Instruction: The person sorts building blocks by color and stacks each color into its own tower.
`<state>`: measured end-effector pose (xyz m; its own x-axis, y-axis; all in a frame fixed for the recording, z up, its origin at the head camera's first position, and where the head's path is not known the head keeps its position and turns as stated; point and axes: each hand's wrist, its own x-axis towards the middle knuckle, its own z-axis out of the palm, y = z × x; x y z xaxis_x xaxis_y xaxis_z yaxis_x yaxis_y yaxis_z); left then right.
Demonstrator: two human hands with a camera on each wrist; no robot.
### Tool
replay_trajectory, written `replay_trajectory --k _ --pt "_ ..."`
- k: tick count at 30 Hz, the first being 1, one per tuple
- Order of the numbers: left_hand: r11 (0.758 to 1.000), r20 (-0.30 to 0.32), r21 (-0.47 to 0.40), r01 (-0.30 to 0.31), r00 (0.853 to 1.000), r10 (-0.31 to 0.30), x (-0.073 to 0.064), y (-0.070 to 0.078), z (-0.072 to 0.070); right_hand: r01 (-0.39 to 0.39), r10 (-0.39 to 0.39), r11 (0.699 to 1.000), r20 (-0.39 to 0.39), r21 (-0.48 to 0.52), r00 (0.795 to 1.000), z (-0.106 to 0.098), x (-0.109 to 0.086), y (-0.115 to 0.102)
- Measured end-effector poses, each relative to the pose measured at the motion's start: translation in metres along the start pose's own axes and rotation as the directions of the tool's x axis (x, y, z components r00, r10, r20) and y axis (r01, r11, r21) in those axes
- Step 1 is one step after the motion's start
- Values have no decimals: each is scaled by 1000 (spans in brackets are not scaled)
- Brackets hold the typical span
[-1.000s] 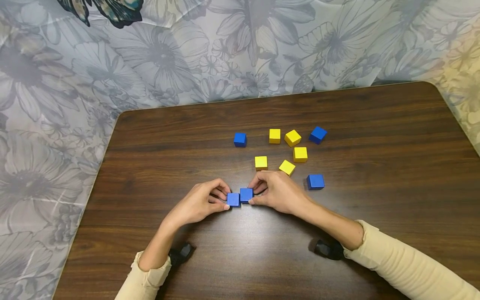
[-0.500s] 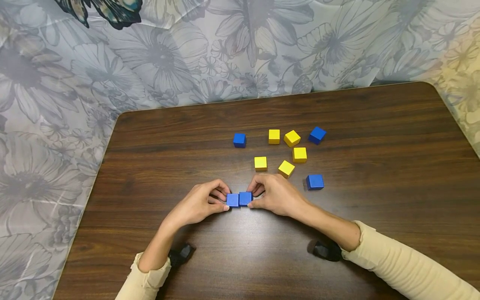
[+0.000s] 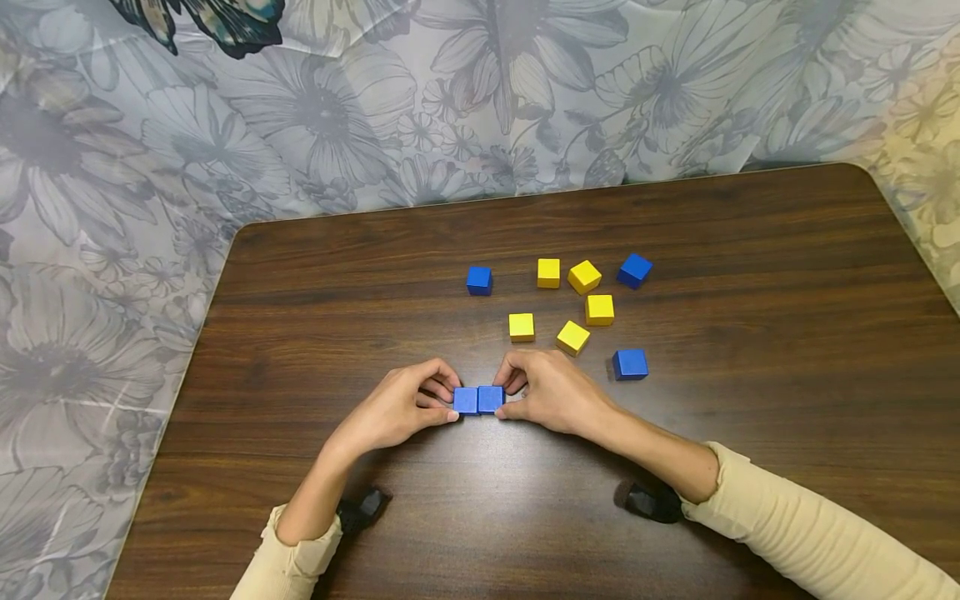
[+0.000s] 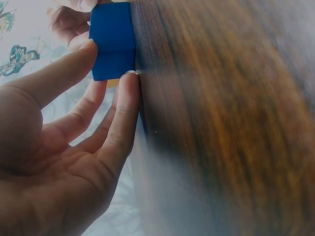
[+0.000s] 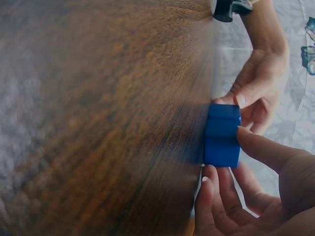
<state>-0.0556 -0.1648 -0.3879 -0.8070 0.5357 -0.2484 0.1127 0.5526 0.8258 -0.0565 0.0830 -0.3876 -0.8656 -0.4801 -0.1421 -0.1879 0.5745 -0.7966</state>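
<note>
Nearest are two pale sleeves (image 3: 810, 517), each with a black wrist camera (image 3: 652, 502) beside its cuff. Beyond them, the left hand (image 3: 393, 408) has its fingers bent partway, pinching the left block (image 3: 465, 401) between thumb and fingertips; the right hand (image 3: 557, 389) pinches the right block (image 3: 491, 399) the same way. Both blue blocks sit on the desk (image 3: 315, 317) between the hands, touching side by side. Each looks about square from above, so neither shows a clear long axis, but the pair makes a short bar running left to right, one end toward each hand.

The head view gives the tops and the seam; the wrist views give the upright side faces (in the left one, a sliver of yellow peeps out behind the fingers), and the right one shows the blocks' bottom edges against the desk.

Farther off lie five yellow blocks (image 3: 599, 310), loosely scattered, with one blue block (image 3: 631, 364) to their near right, another (image 3: 479, 282) to their left and a third (image 3: 635, 271) at far right. A flowered cloth (image 3: 322, 117) hangs behind.
</note>
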Motion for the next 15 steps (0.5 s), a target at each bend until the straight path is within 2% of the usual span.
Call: replay_trajectory --k 15 --pt "1000 5 -8 -2 1000 2 0 0 0 8 -8 1000 12 4 1000 0 1 1"
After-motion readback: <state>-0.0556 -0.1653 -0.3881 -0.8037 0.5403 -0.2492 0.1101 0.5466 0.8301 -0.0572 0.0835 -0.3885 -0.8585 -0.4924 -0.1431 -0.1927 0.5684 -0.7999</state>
